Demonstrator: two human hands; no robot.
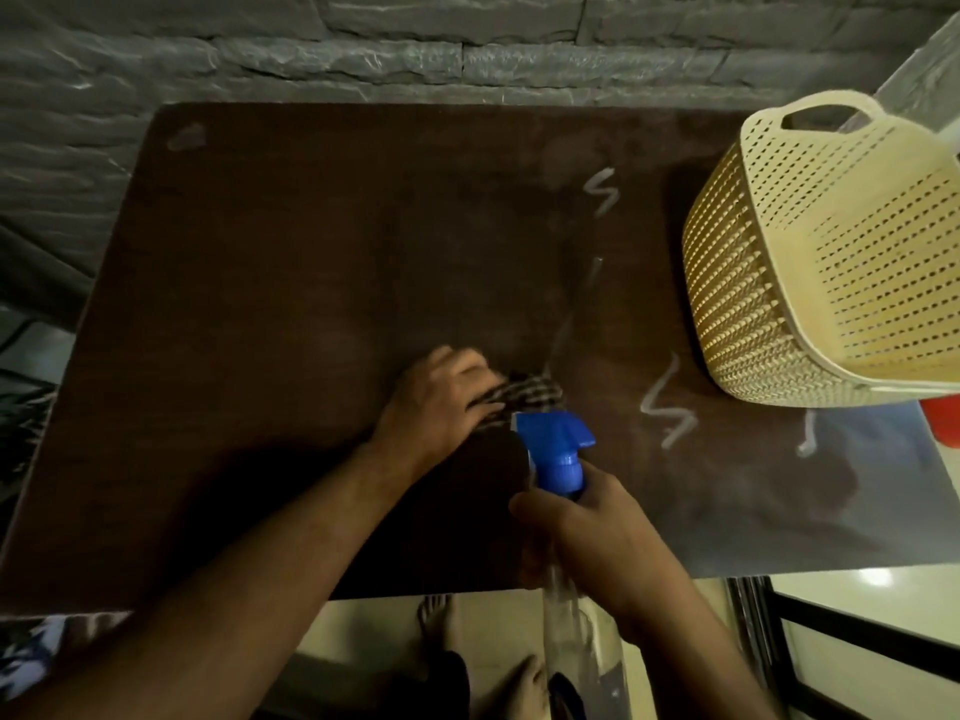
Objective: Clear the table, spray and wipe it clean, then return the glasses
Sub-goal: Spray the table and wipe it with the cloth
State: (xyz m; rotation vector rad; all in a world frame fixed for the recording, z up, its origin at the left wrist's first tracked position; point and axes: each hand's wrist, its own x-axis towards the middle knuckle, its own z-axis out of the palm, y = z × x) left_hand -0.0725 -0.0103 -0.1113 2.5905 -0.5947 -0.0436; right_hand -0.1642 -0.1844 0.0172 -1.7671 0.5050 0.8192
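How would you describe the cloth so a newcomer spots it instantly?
Start at the dark brown table; near its front middle the left hand presses on a small bunched cloth. It lies just beyond the spray bottle with its blue head. It is the only checked fabric there.

Checked cloth [524, 397] on dark table [311, 262]; blue-top spray btl [558, 454] upright.

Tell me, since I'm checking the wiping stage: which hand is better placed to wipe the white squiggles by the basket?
Left, probably. The left hand already holds the checked cloth on the table, while the right hand grips the spray bottle. The squiggles lie just beyond the cloth.
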